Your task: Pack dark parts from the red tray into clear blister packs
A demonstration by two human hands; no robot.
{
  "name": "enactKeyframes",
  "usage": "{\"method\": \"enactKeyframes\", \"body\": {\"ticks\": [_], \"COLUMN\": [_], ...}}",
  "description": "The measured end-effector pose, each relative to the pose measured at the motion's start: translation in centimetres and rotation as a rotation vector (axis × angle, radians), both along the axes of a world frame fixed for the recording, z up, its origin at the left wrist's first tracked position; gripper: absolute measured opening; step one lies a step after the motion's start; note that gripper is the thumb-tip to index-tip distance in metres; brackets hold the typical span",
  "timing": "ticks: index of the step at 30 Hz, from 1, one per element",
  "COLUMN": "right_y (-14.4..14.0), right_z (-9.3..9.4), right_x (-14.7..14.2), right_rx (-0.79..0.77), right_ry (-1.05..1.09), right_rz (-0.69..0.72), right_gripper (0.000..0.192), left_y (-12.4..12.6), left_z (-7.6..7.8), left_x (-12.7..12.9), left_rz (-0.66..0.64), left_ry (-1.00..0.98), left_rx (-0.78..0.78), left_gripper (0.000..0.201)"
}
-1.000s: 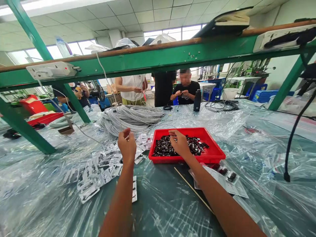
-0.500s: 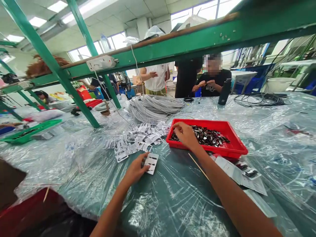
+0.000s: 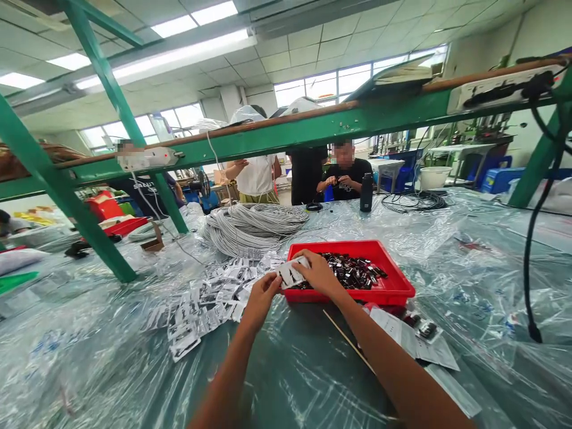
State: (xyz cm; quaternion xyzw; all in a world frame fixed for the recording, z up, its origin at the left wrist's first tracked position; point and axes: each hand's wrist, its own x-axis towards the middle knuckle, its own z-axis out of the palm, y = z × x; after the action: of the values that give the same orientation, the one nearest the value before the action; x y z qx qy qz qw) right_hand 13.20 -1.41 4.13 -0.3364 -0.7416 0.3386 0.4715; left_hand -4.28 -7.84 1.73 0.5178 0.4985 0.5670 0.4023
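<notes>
Between my two hands is a small white card (image 3: 289, 274) with dark marks on it, held tilted over the near left corner of the red tray (image 3: 348, 295). My left hand (image 3: 263, 293) pinches its left end. The fingers of my right hand (image 3: 318, 273) are closed on the right end and cover part of it. Many small black pieces (image 3: 353, 271) with shiny metal parts lie in the tray. To the left of my hands spreads a pile of similar white cards (image 3: 208, 307).
Behind the pile lies a big coil of grey cable (image 3: 257, 223). A thin wooden stick (image 3: 346, 336) and flat grey packets (image 3: 415, 336) are near my right forearm. A dark bottle (image 3: 366, 193) stands farther back. A black cable (image 3: 529, 262) hangs at right from the green shelf frame (image 3: 286, 137). People are across the table.
My left hand has raised the card off the table towards the tray. My right hand has come from over the tray onto the card. The view has swung right and up.
</notes>
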Motion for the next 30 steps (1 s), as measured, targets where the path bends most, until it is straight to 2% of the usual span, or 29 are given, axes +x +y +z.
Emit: {"method": "enactKeyframes", "body": {"ticks": [3,7,10,12,14,17,22,25,30], "right_y": [1.6,3.4,3.7,3.6,3.3,2.9,2.6,2.7,3.2], "right_z": [-0.2,-0.9,-1.4,-1.9,-2.5,-3.4,-3.9,-3.7,-3.7], "right_x": [1.4,3.0,3.2,2.7,1.9,0.7,0.3,0.9,1.7], "right_rx": [-0.042,-0.06,0.12,0.307,0.385,0.297,0.083,-0.004,-0.081], "right_ry": [0.09,0.124,0.056,-0.038,-0.124,-0.119,0.061,0.075,0.054], "right_rz": [-0.144,-0.291,-0.517,-0.576,-0.506,-0.413,-0.4,-0.404,-0.29], "right_gripper": [0.022,0.029,0.034,0.034,0.034,0.037,0.034,0.032,0.032], "left_y": [3.1,6.4,8.0,8.6,8.9,9.0,9.0,9.0,9.0], "left_z": [0.2,0.1,-0.3,-0.8,-1.2,-1.4,-1.7,-2.0,-2.0], "left_x": [2.2,4.6,5.7,6.2,6.4,6.5,6.2,5.9,4.9], "left_rz": [-0.081,-0.135,-0.06,0.033,0.086,0.081,-0.078,-0.171,-0.185], "left_ry": [-0.157,-0.196,-0.217,-0.235,-0.241,-0.243,-0.265,-0.237,-0.17], "left_rx": [0.029,0.054,0.04,0.024,0.034,0.079,0.077,0.065,0.031], "left_gripper": [0.052,0.05,0.047,0.044,0.041,0.036,0.034,0.032,0.03]}}
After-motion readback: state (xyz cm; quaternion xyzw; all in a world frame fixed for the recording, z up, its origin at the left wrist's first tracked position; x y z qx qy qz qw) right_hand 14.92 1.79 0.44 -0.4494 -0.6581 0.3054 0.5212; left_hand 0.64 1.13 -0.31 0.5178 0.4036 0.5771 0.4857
